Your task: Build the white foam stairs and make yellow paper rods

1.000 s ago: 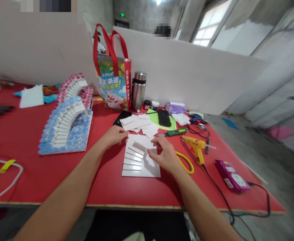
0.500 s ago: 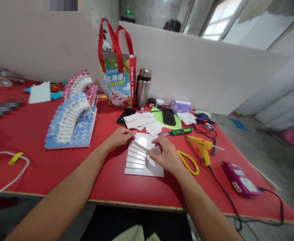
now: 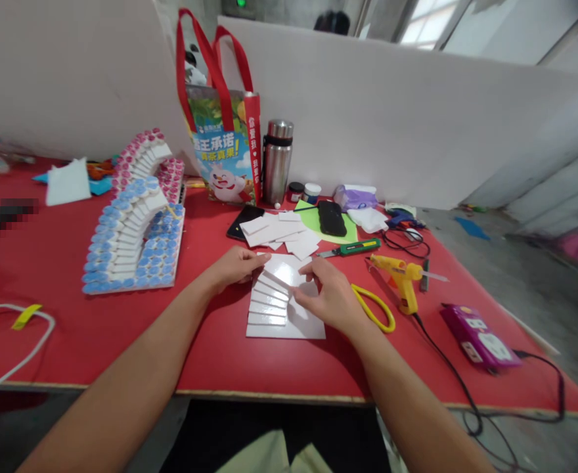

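A small white foam staircase model (image 3: 274,299) rests on a white base sheet on the red table (image 3: 121,341). My left hand (image 3: 237,266) pinches the top step from the left side. My right hand (image 3: 328,295) holds the same top piece from the right, fingers curled over the stairs' edge. A pile of loose white foam pieces (image 3: 282,233) lies just behind the model.
A finished blue and pink arched stair model (image 3: 136,223) stands at left. A shopping bag (image 3: 222,141), steel flask (image 3: 276,161), black phone (image 3: 332,218), green utility knife (image 3: 353,248), yellow scissors (image 3: 375,309), glue gun (image 3: 400,279) and purple power strip (image 3: 479,338) lie around.
The camera has tilted slightly. Both hands stay on the staircase's top step, with hardly any shift.
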`<state>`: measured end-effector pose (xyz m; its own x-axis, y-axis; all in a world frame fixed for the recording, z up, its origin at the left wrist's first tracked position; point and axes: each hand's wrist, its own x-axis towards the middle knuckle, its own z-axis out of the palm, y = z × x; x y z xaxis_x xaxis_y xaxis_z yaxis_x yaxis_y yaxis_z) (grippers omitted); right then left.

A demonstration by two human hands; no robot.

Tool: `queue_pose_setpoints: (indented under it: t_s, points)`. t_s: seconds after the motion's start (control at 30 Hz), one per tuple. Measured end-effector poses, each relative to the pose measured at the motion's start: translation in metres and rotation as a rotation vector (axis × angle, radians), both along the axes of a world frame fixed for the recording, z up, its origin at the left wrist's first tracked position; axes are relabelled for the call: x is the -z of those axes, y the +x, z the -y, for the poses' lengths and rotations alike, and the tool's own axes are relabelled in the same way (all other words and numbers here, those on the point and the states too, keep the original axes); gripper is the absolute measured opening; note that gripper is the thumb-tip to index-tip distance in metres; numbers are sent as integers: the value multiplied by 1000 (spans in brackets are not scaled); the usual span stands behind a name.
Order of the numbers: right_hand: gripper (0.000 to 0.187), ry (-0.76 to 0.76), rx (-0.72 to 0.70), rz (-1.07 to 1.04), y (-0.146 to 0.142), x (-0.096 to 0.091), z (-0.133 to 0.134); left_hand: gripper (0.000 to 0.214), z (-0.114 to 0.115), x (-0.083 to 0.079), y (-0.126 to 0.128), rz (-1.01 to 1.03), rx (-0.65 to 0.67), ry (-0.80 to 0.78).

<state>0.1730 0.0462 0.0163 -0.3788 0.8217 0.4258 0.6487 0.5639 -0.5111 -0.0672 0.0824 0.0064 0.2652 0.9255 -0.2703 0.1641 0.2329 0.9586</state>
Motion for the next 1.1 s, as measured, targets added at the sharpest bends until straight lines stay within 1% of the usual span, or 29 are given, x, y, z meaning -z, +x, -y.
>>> queue_pose_setpoints:
  t_s: [0.13, 0.4, 0.63, 1.1]
  points:
    - [21, -9, -12, -6, -1, -1, 1, 51, 0, -1, -1, 5, 10, -8]
    - [21, -3, -23, -6, -2, -1, 2, 48, 4, -10, 1, 10, 23, -12]
    - [20, -5, -14, 0, -2, 1, 1, 47, 2, -6, -2, -27, 45, 29]
    - [21, -18, -21, 0, -2, 2, 0, 45, 0, -3, -3, -26, 43, 30]
